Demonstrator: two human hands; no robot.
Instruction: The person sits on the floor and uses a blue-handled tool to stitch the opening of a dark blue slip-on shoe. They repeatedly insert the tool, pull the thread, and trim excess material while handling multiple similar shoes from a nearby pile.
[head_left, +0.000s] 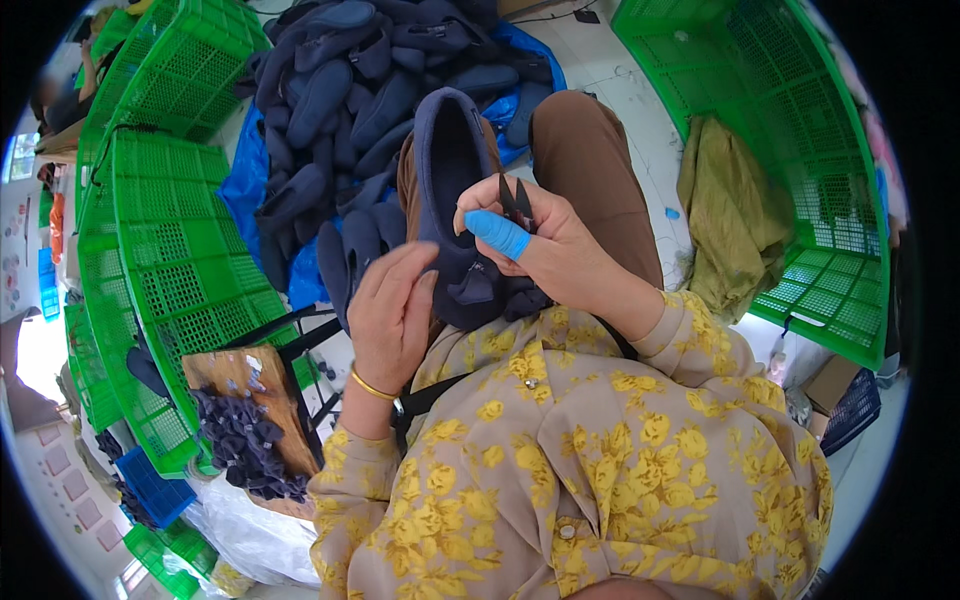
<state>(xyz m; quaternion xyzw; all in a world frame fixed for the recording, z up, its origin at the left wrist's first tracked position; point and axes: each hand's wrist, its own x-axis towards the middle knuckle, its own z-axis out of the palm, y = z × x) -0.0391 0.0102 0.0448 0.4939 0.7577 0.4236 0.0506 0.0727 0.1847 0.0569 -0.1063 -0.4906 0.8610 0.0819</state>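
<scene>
A navy slipper (449, 140) lies across my left thigh, its opening facing up and its toe towards my body. A small navy fabric piece (474, 284) sits on its toe, with a little pale spot beside it. My right hand (545, 240), with blue tape around the thumb, is closed on small dark thread snips (516, 201) whose blades point away from me and stand apart. It hovers over the slipper's right side. My left hand (390, 310) is at the slipper's left edge, fingers loosely stretched and thumb apart, with nothing visible in it.
A large heap of navy slippers (320, 105) lies ahead on a blue sheet (240, 185). Green plastic crates (185, 260) stand at left, another crate (830, 180) at right with olive cloth (735, 220). On a wooden stool (275, 390) at left lie several small navy pieces (240, 440).
</scene>
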